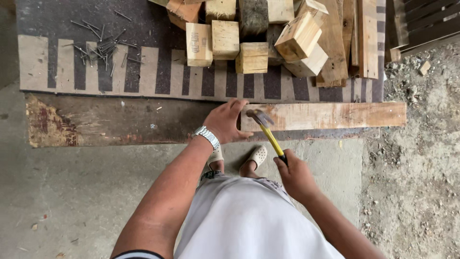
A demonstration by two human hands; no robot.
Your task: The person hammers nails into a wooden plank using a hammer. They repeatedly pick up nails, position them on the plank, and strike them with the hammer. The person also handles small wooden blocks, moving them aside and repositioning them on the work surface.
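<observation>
My left hand (225,122) rests on the near end of the pale plank (326,115), fingers curled down at its left end, pinching something too small to make out at the plank's end, most likely to steady it. My right hand (294,177), at 5 o'clock from the left, is closed fully around the yellow handle of the hammer (266,129), gripped low on the shaft for leverage. The hammer head sits just above the plank's left end, at 3 o'clock from my left fingertips and very near them. The plank lies across a darker, worn board (110,121), which serves as the base. At 12 o'clock a stack of cut wood blocks (249,41) sits on a striped mat (158,72), and at 10 o'clock loose nails (100,48) lie scattered within reach. My sandalled feet (256,156) stand on the concrete just below the boards.
</observation>
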